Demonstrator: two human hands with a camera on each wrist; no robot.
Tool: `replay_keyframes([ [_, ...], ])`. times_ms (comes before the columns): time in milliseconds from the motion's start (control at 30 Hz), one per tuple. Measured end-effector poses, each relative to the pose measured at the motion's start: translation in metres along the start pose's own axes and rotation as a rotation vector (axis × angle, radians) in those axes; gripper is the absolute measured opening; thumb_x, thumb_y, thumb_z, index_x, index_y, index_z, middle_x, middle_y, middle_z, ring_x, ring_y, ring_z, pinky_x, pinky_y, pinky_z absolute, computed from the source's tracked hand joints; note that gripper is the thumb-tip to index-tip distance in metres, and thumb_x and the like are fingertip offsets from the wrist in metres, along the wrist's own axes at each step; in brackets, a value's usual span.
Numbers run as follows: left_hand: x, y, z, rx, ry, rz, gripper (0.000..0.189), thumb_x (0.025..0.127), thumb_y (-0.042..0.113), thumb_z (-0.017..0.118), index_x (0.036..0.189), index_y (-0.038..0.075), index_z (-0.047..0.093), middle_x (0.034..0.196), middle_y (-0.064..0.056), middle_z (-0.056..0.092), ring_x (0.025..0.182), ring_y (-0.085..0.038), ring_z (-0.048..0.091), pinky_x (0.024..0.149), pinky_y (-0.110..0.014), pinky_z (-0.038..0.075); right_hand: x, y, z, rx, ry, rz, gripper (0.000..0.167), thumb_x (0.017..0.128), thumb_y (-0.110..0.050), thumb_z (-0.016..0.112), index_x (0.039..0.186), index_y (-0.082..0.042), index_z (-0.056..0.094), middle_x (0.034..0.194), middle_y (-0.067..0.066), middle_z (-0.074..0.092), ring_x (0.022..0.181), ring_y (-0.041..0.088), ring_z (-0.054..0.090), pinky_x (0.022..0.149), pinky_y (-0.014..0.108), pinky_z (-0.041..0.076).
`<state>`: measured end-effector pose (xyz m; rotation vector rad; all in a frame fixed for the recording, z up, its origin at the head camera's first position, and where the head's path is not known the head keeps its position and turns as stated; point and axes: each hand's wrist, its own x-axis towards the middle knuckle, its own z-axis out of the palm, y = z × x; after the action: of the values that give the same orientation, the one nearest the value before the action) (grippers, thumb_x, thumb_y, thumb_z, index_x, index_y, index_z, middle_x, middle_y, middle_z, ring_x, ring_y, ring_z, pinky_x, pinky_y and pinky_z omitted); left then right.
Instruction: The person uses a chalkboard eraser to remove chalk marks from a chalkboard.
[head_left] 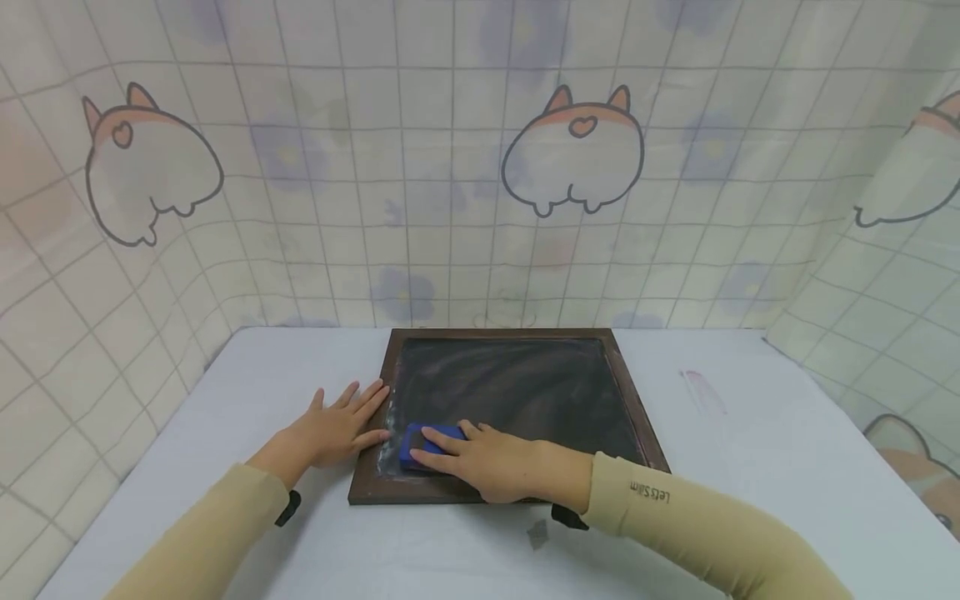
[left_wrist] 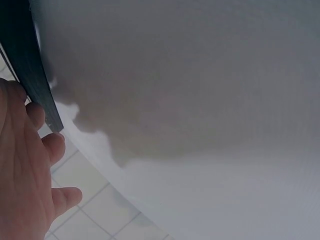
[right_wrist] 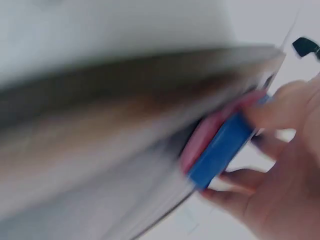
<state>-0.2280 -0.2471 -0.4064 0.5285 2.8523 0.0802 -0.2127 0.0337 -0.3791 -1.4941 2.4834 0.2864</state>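
A small chalkboard (head_left: 517,383) with a brown wooden frame lies on the white table, its black surface smeared with chalk haze. The left hand (head_left: 326,433) rests with fingers spread and straight on the left side of the frame; in the left wrist view its fingertips touch the frame edge (left_wrist: 32,70). The right hand (head_left: 498,467) grips a blue board eraser (head_left: 412,442) on the board's lower left corner. In the right wrist view, fingers and thumb hold the blue block (right_wrist: 220,152), and its pink pad (right_wrist: 202,140) faces the board; that view is blurred.
White cloth covers the table (head_left: 750,458). A faint pink smudge (head_left: 702,392) marks it right of the board, and a grey patch (head_left: 537,533) shows near the front. A checked curtain (head_left: 450,250) with cartoon dogs hangs behind and along both sides.
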Motion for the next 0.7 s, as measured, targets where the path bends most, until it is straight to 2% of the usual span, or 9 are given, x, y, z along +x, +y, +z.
replay_keyframes([
  [67, 0.000, 0.000, -0.001, -0.006, 0.003, 0.002, 0.080, 0.106, 0.058, 0.041, 0.163, 0.004, 0.022, 0.169, -0.016, 0.017, 0.151, -0.046, 0.022, 0.111, -0.079, 0.011, 0.000, 0.008, 0.000, 0.000, 0.012, 0.001, 0.087, 0.097, 0.002, 0.066, 0.166, -0.028, 0.021, 0.170, 0.003, 0.016, 0.144, 0.043, 0.039, 0.111, 0.049, 0.043],
  [133, -0.001, -0.001, -0.001, -0.017, 0.003, 0.005, 0.080, 0.106, 0.058, 0.042, 0.163, 0.004, 0.022, 0.169, -0.016, 0.017, 0.151, -0.046, 0.022, 0.110, -0.079, 0.011, 0.000, 0.023, 0.002, 0.031, 0.025, 0.039, 0.087, 0.097, 0.005, 0.065, 0.165, -0.028, 0.023, 0.170, 0.003, 0.017, 0.144, 0.044, 0.039, 0.110, 0.050, 0.044],
  [200, -0.001, -0.001, -0.001, -0.020, 0.003, 0.008, 0.081, 0.106, 0.058, 0.042, 0.163, 0.004, 0.023, 0.169, -0.016, 0.017, 0.151, -0.045, 0.022, 0.110, -0.079, 0.011, -0.002, 0.044, 0.005, 0.083, 0.040, 0.111, 0.087, 0.096, 0.009, 0.063, 0.165, -0.026, 0.025, 0.170, 0.004, 0.017, 0.143, 0.048, 0.038, 0.109, 0.054, 0.043],
  [367, 0.002, 0.000, 0.000, -0.003, 0.004, 0.013, 0.080, 0.106, 0.057, 0.043, 0.163, 0.004, 0.023, 0.169, -0.016, 0.018, 0.151, -0.044, 0.023, 0.111, -0.078, 0.012, -0.021, 0.109, 0.016, 0.321, 0.081, 0.317, 0.085, 0.094, 0.016, 0.055, 0.165, -0.018, 0.025, 0.170, 0.011, 0.015, 0.143, 0.057, 0.029, 0.102, 0.056, 0.048],
  [433, 0.003, 0.000, 0.000, -0.001, 0.005, 0.010, 0.080, 0.106, 0.057, 0.043, 0.163, 0.004, 0.023, 0.169, -0.016, 0.018, 0.151, -0.044, 0.023, 0.111, -0.078, 0.012, -0.030, 0.131, 0.020, 0.391, 0.086, 0.392, 0.084, 0.093, 0.017, 0.053, 0.165, -0.015, 0.023, 0.170, 0.014, 0.013, 0.144, 0.058, 0.025, 0.090, 0.052, 0.052],
  [500, 0.002, 0.000, 0.000, -0.003, 0.005, 0.007, 0.081, 0.106, 0.058, 0.043, 0.163, 0.004, 0.023, 0.169, -0.016, 0.018, 0.151, -0.045, 0.023, 0.110, -0.079, 0.011, -0.039, 0.147, 0.023, 0.411, 0.078, 0.463, 0.083, 0.094, 0.016, 0.052, 0.165, -0.013, 0.020, 0.170, 0.016, 0.010, 0.145, 0.059, 0.021, 0.081, 0.049, 0.051],
  [600, 0.002, 0.000, 0.000, -0.004, 0.004, 0.003, 0.081, 0.106, 0.058, 0.043, 0.163, 0.004, 0.023, 0.169, -0.015, 0.017, 0.151, -0.044, 0.023, 0.111, -0.079, 0.011, -0.047, 0.158, 0.027, 0.388, 0.061, 0.529, 0.082, 0.095, 0.015, 0.052, 0.165, -0.011, 0.017, 0.169, 0.020, 0.008, 0.144, 0.061, 0.021, 0.088, 0.055, 0.052],
  [700, 0.001, -0.001, 0.001, 0.004, 0.002, 0.002, 0.081, 0.106, 0.059, 0.042, 0.163, 0.004, 0.022, 0.169, -0.015, 0.017, 0.151, -0.044, 0.022, 0.111, -0.079, 0.011, -0.050, 0.148, 0.027, 0.353, 0.062, 0.525, 0.079, 0.096, 0.014, 0.051, 0.165, -0.009, 0.018, 0.169, 0.022, 0.009, 0.141, 0.064, 0.023, 0.103, 0.067, 0.042],
])
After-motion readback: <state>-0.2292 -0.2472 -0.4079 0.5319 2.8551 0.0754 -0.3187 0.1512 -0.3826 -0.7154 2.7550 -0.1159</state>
